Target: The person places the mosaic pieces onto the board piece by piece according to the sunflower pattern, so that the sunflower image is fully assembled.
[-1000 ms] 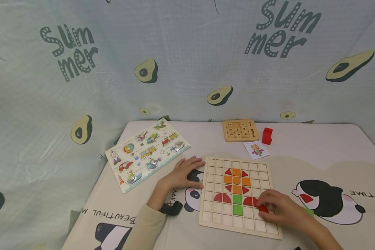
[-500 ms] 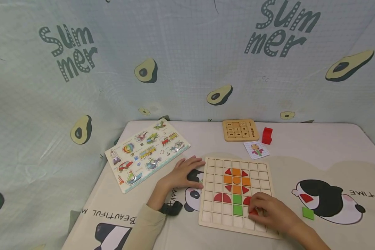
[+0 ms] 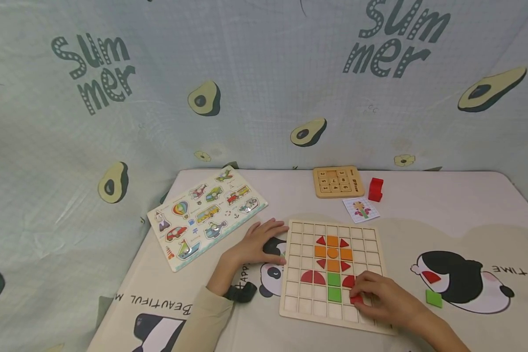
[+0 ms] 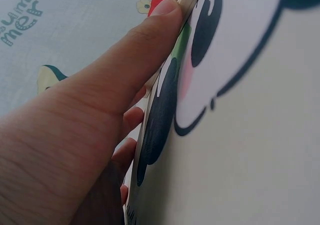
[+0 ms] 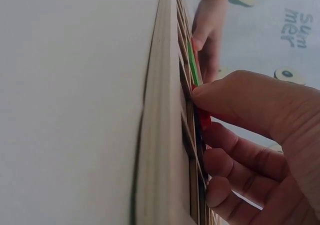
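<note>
1. Worktop (image 3: 422, 205): covered by a cloth printed with pandas and lettering, with an avocado-print sheet hung behind it.
2. Vehicle picture board (image 3: 207, 215): lay flat at the far left, well apart from both hands.
3. Grid board (image 3: 299, 274): wooden tray of square cells, flat at the near centre. It held a flower of orange, red and green tiles. It looked stiff and light, likely to slide on the cloth unless steadied.
4. Left hand (image 3: 257, 244): rested flat, fingers straight, just beside the grid board's left edge, thumb against the rim in the left wrist view; it held nothing.
5. Right hand (image 3: 385, 298): lay over the board's lower right cells, fingers curled, pinching the red piece.
6. Number slide puzzle (image 3: 338, 182): sat at the far edge, out of the way.
7. Pattern card (image 3: 362, 209): lay between the slide puzzle and the grid board.
8. Red block (image 3: 375, 189): stood just beside the slide puzzle.
9. Green tile (image 3: 433, 297) and loose red tile (image 3: 431, 277): lay on the cloth right of the board.
10. Red piece (image 3: 356, 299): thin, small, rigid, probably light and smooth, best pinched at its edges. Neighbouring tiles and cell ridges crowded it.
</note>
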A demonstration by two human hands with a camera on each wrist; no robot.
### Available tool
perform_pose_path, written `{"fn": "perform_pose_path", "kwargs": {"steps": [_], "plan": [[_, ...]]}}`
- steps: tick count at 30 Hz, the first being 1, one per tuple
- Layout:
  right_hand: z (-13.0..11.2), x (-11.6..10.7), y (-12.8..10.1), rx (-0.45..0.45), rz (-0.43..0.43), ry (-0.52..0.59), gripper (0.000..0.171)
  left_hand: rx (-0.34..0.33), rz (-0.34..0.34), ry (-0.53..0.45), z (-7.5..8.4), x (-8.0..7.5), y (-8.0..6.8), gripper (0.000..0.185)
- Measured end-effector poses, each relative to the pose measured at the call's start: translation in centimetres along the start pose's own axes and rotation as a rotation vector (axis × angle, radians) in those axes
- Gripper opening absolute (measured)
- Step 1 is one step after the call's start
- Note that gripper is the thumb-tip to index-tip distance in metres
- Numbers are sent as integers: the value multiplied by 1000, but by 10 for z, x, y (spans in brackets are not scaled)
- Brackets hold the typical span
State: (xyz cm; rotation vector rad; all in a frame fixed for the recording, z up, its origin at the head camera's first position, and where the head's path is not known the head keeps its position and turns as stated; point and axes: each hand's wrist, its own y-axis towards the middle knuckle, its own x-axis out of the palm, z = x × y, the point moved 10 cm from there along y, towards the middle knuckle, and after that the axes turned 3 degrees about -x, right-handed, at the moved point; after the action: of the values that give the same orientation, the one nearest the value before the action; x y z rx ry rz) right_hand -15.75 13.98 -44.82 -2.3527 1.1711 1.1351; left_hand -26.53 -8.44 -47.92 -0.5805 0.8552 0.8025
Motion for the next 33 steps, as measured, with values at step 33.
{"fn": "perform_pose_path", "kwargs": {"steps": [33], "plan": [[-4,5,0,56,141,30,21,12,2,6,3,-2,-1,83]]}}
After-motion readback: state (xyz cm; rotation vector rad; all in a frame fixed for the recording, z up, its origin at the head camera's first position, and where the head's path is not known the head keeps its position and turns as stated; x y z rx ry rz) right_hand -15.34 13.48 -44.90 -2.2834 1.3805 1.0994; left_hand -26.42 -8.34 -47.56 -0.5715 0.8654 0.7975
